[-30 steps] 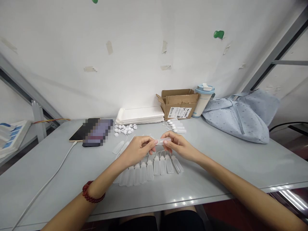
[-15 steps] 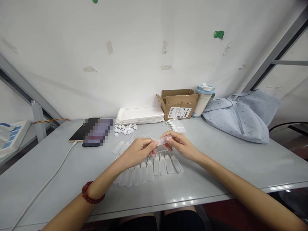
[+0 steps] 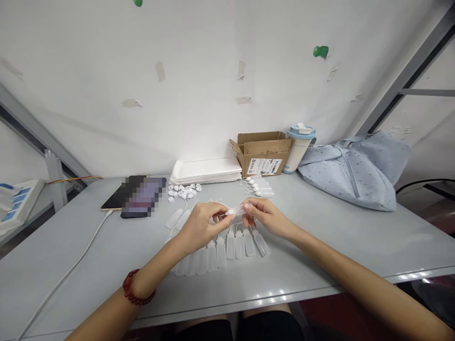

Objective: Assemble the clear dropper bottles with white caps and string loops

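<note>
Between my two hands, just above the table, is a small translucent plastic bottle [image 3: 239, 210]. My left hand [image 3: 203, 222] pinches its white neck end with thumb and fingers. My right hand [image 3: 266, 215] grips the other end of the body. Whether a cap sits on the neck is hard to tell behind the fingers. Below and in front lies a row of similar bottles [image 3: 231, 246] with thin white cords at their necks, partly hidden by my left arm. Beyond my left hand is a heap of small white caps [image 3: 183, 191].
Several more corded bottles [image 3: 259, 186] lie before a cardboard box [image 3: 265, 158]. Behind the caps is a stack of white trays [image 3: 208, 171]. Two phones [image 3: 144, 196], one with a charging cable [image 3: 80, 258], lie left. A tumbler [image 3: 297, 154] and grey-blue bag [image 3: 350, 177] stand right.
The held bottle has shifted slightly left and down. My left fingers have changed their hold at its neck end, and my right fingers now cover more of its body.
</note>
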A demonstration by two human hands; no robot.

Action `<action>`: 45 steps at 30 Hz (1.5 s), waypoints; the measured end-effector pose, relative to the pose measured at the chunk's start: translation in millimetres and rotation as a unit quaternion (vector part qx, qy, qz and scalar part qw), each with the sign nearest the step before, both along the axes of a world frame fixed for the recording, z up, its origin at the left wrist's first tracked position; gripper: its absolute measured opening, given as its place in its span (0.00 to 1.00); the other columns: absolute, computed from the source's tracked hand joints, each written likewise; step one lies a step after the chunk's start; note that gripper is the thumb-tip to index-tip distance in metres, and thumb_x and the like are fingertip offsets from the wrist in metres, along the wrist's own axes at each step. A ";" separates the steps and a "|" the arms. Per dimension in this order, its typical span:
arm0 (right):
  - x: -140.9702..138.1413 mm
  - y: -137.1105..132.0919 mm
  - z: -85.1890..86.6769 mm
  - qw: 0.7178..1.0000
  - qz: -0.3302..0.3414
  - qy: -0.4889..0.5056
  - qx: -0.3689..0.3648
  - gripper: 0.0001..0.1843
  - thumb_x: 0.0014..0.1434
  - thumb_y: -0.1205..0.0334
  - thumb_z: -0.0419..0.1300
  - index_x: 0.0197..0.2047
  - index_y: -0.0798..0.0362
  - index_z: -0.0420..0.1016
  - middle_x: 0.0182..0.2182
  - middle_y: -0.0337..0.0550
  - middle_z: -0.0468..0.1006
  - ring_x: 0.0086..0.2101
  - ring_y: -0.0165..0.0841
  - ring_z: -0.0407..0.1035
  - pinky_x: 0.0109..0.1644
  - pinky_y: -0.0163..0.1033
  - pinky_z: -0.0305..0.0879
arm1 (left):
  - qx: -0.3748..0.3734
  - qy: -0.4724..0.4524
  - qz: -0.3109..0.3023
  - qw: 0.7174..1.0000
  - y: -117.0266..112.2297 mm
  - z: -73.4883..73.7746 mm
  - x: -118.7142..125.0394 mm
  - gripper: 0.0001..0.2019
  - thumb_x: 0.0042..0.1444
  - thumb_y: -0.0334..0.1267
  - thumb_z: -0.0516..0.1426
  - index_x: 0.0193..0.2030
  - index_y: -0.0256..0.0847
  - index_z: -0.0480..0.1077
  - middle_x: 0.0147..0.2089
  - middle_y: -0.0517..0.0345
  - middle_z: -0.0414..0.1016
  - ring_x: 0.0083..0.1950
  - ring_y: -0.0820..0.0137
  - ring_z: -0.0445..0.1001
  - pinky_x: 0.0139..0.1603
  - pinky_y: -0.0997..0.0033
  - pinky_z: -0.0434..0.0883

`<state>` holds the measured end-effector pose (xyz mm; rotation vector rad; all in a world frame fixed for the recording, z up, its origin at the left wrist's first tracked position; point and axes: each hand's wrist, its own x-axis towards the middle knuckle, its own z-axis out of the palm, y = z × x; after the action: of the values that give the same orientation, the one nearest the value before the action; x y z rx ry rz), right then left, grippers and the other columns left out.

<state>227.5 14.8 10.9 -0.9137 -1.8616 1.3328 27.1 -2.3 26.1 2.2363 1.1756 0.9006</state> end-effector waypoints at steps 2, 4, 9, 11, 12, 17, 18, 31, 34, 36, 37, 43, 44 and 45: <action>0.4 1.1 -0.4 1.000 -0.001 0.002 -0.004 0.23 0.60 0.42 0.50 0.31 0.56 0.67 0.22 0.40 0.72 0.21 0.27 0.61 0.28 0.35 0.58 | 0.062 0.013 0.003 0.998 0.6 -4.4 -0.4 0.09 0.56 0.38 0.54 0.29 0.38 0.70 0.27 0.58 0.73 0.27 0.73 0.67 0.31 0.74 0.64; 0.6 1.6 -0.3 1.000 -0.006 0.008 -0.006 0.23 0.60 0.42 0.50 0.33 0.56 0.67 0.22 0.39 0.72 0.22 0.27 0.61 0.28 0.35 0.58 | 0.078 0.015 0.007 0.997 1.1 -6.3 -0.3 0.08 0.56 0.39 0.54 0.32 0.38 0.70 0.28 0.57 0.73 0.29 0.72 0.68 0.32 0.74 0.64; -0.8 -0.2 1.5 1.000 -0.006 0.025 0.000 0.21 0.60 0.44 0.51 0.35 0.55 0.68 0.24 0.38 0.70 0.23 0.27 0.60 0.30 0.35 0.58 | -0.062 0.018 0.000 0.998 1.1 -0.3 1.1 0.17 0.61 0.45 0.47 0.29 0.38 0.70 0.27 0.58 0.73 0.28 0.73 0.68 0.29 0.75 0.63; -1.3 -0.9 1.8 1.000 -0.007 0.020 0.000 0.21 0.60 0.44 0.51 0.36 0.55 0.68 0.24 0.39 0.70 0.23 0.27 0.61 0.30 0.35 0.59 | -0.129 0.002 -0.003 0.992 1.1 1.8 1.1 0.20 0.61 0.47 0.46 0.27 0.38 0.70 0.27 0.58 0.73 0.26 0.73 0.67 0.27 0.75 0.63; -1.4 -1.0 1.8 1.000 -0.014 0.013 0.009 0.21 0.60 0.44 0.51 0.37 0.55 0.68 0.24 0.39 0.70 0.24 0.27 0.61 0.30 0.35 0.59 | -0.157 -0.013 -0.006 0.987 1.3 2.1 1.0 0.20 0.61 0.48 0.47 0.27 0.37 0.69 0.27 0.58 0.73 0.25 0.74 0.67 0.27 0.75 0.63; -0.2 -1.8 -0.1 0.976 -0.078 -0.057 0.197 0.16 0.61 0.50 0.52 0.41 0.53 0.71 0.33 0.45 0.74 0.30 0.32 0.65 0.32 0.37 0.61 | -0.241 -0.107 -0.041 0.964 3.6 -0.1 0.5 0.20 0.60 0.50 0.48 0.26 0.36 0.68 0.26 0.58 0.73 0.26 0.74 0.69 0.31 0.75 0.67; -0.1 -2.5 -0.5 0.967 -0.085 -0.070 0.232 0.15 0.62 0.52 0.51 0.41 0.53 0.72 0.33 0.46 0.75 0.31 0.33 0.66 0.32 0.37 0.61 | -0.249 -0.114 -0.045 0.961 3.6 -0.2 0.7 0.20 0.60 0.50 0.49 0.26 0.36 0.68 0.26 0.58 0.72 0.26 0.74 0.70 0.31 0.75 0.67; 0.2 -2.0 2.0 0.993 -0.075 -0.057 0.066 0.18 0.60 0.49 0.52 0.29 0.55 0.70 0.19 0.35 0.61 0.20 0.26 0.56 0.25 0.34 0.53 | 0.167 0.108 -0.029 0.980 1.1 -17.6 4.7 0.12 0.63 0.36 0.45 0.36 0.36 0.67 0.33 0.49 0.73 0.35 0.65 0.71 0.35 0.67 0.66; 2.4 4.1 0.3 0.993 -0.086 -0.069 0.046 0.19 0.60 0.48 0.51 0.29 0.55 0.69 0.19 0.35 0.61 0.20 0.27 0.58 0.25 0.34 0.55 | 0.183 0.161 -0.018 0.970 8.6 -19.9 -0.8 0.12 0.64 0.37 0.46 0.40 0.36 0.68 0.36 0.49 0.73 0.38 0.64 0.71 0.37 0.67 0.67; 6.4 10.3 -1.0 0.983 -0.120 -0.105 0.095 0.19 0.61 0.49 0.50 0.29 0.55 0.69 0.20 0.36 0.63 0.22 0.28 0.59 0.27 0.34 0.55 | 0.161 0.211 0.005 0.964 17.0 -15.8 -11.4 0.12 0.63 0.38 0.46 0.40 0.36 0.68 0.37 0.50 0.73 0.39 0.64 0.71 0.38 0.66 0.68; 9.5 14.1 -1.5 0.972 -0.143 -0.130 0.132 0.18 0.61 0.50 0.49 0.30 0.55 0.70 0.20 0.37 0.65 0.23 0.28 0.59 0.28 0.34 0.54 | 0.158 0.232 0.024 0.960 22.1 -12.5 -19.2 0.12 0.63 0.36 0.46 0.40 0.36 0.69 0.38 0.49 0.73 0.40 0.63 0.71 0.40 0.66 0.68; 35.2 37.8 0.0 0.888 -0.228 -0.298 0.266 0.16 0.62 0.56 0.50 0.37 0.57 0.74 0.30 0.45 0.76 0.27 0.31 0.65 0.33 0.35 0.56 | 0.120 0.351 0.256 0.892 54.8 0.9 -86.6 0.13 0.58 0.33 0.47 0.44 0.36 0.71 0.44 0.44 0.74 0.49 0.55 0.70 0.45 0.61 0.67; 38.7 40.2 0.7 0.880 -0.225 -0.323 0.266 0.16 0.62 0.57 0.50 0.37 0.57 0.75 0.31 0.45 0.77 0.28 0.32 0.66 0.33 0.35 0.56 | 0.101 0.376 0.264 0.882 59.2 -0.1 -96.1 0.13 0.56 0.34 0.49 0.43 0.35 0.72 0.43 0.43 0.74 0.49 0.54 0.70 0.46 0.61 0.67; 41.6 42.1 1.2 0.873 -0.221 -0.349 0.260 0.15 0.62 0.57 0.50 0.37 0.57 0.75 0.32 0.46 0.77 0.29 0.33 0.67 0.34 0.35 0.56 | 0.078 0.392 0.268 0.876 63.0 -1.8 -103.7 0.13 0.55 0.34 0.50 0.43 0.35 0.72 0.43 0.42 0.74 0.49 0.53 0.71 0.46 0.61 0.67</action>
<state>269.1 56.9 12.1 -1.5133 -2.1654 0.1764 -76.6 60.7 24.3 2.5292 2.2318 0.2134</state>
